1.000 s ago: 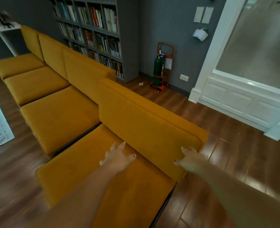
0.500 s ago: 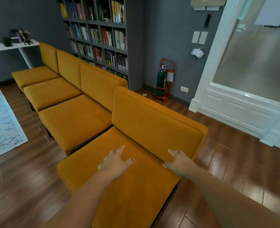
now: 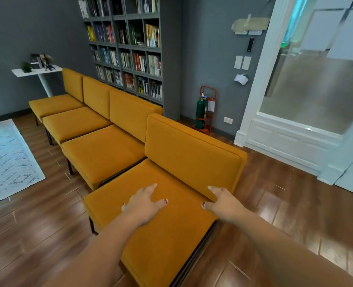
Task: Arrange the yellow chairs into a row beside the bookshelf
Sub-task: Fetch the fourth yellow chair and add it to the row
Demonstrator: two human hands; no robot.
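Several yellow cushioned chairs stand side by side in a row along the dark grey bookshelf. The nearest chair sits at the right end, its seat touching its neighbour's and its backrest set a little forward of the others. My left hand lies palm down on this chair's seat, fingers spread. My right hand rests with loose fingers where the seat meets the bottom of the backrest. Neither hand holds anything.
A green fire extinguisher in an orange stand is against the wall behind the nearest chair. A white glass partition runs on the right. A pale rug lies on the left, and a white side table stands at the row's far end.
My view has pulled back and risen. My right hand slid from the backrest's outer end down to the seat junction. My left hand stayed on the seat.
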